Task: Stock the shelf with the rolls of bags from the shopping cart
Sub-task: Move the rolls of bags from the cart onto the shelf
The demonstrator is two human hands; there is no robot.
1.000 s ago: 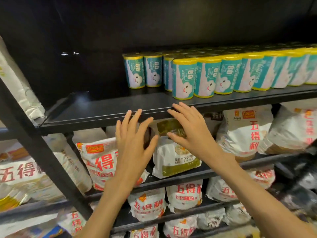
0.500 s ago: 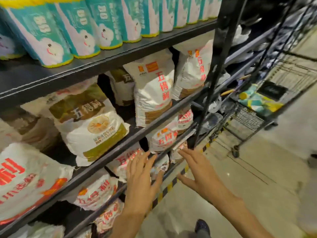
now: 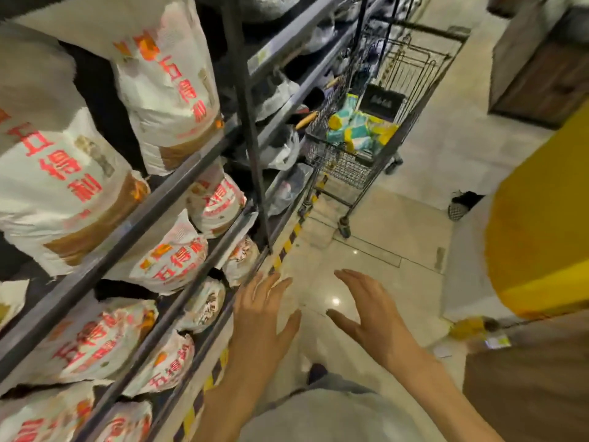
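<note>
A wire shopping cart (image 3: 357, 167) stands up the aisle against the shelving, with several teal-and-yellow rolls of bags (image 3: 357, 129) lying in its basket. My left hand (image 3: 264, 314) and my right hand (image 3: 369, 311) hover empty over the floor, fingers spread, well short of the cart. The dark metal shelf unit (image 3: 178, 186) runs along my left; the shelf with the standing rolls is out of view.
White flour sacks with red lettering (image 3: 172, 87) fill the shelf levels on the left. A yellow-and-black strip (image 3: 287, 247) marks the shelf base. A yellow display (image 3: 541, 224) and a brown counter (image 3: 535, 387) bound the aisle on the right. Pale tiled floor (image 3: 382, 237) lies between.
My view has swung down and right, away from the stocked shelf toward the cart. Both hands have dropped from the shelf edge and stay empty.
</note>
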